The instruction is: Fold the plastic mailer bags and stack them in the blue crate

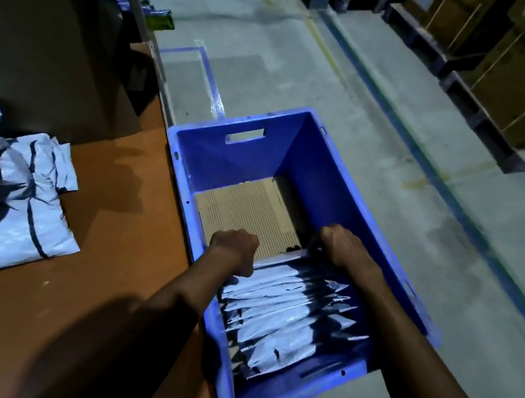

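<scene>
Both hands, left hand (pixel 235 246) and right hand (pixel 338 244), are clamped on the far edge of the folded mailer (pixel 282 262), whose long axis runs left-right across the blue crate (pixel 243 161).

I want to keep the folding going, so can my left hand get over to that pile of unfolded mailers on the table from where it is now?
Probably yes. The left hand is down inside the blue crate, so it must lift over the wall. Beyond that, bare table lies between it and the unfolded mailers.
</scene>
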The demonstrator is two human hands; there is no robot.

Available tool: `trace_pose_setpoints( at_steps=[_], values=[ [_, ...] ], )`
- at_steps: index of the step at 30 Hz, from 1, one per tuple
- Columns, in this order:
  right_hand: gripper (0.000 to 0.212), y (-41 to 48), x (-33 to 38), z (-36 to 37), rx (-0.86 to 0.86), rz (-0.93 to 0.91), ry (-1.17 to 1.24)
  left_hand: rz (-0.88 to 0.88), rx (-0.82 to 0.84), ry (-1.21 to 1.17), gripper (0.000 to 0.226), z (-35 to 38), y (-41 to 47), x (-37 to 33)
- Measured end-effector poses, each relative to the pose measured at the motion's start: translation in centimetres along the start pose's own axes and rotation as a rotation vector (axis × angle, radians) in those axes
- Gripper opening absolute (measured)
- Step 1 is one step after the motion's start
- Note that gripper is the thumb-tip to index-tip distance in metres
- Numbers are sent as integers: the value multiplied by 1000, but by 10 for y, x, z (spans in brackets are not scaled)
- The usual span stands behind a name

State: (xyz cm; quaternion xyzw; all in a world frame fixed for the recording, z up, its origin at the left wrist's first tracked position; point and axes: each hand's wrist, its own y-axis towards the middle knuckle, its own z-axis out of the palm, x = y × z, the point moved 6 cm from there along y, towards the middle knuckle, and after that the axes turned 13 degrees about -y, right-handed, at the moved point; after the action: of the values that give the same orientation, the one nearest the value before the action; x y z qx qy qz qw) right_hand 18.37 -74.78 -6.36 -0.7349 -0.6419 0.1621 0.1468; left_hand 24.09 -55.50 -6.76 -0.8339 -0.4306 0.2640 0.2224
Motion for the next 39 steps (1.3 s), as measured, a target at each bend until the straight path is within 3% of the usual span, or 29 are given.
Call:
trace_pose_setpoints(
  at_steps=[6,8,10,13,15,18,24,29,33,36,39],
  values=[
    [32,18,-7,21,153,-39,75,-90,145,-159,40,3,28,9],
    [24,19,-2,18,197,-58,81,-104,285,-210,24,15,36,7],
    [31,22,3,17,242,-86,94,-85,411,-182,8,33,51,7],
    [34,28,13,9,221,-112,88,-98,500,-180,19,63,84,15],
    [35,29,24,10,235,-149,70,-118,515,-157,27,63,86,15],
    [41,30,36,23,290,-180,74,-73,444,-122,10,42,62,6],
    [45,28,26,52,390,-50,146,-185,339,-364,39,41,46,5],
    [41,25,20,42,455,-66,125,-146,354,-361,23,40,43,-2],
    [38,29,22,44,396,-82,166,-68,389,-251,24,43,41,-7],
    [32,24,23,38,381,-89,175,-7,404,-109,8,41,48,-4],
    [31,20,25,26,311,-97,176,-2,424,-25,8,40,56,0]
  ],
)
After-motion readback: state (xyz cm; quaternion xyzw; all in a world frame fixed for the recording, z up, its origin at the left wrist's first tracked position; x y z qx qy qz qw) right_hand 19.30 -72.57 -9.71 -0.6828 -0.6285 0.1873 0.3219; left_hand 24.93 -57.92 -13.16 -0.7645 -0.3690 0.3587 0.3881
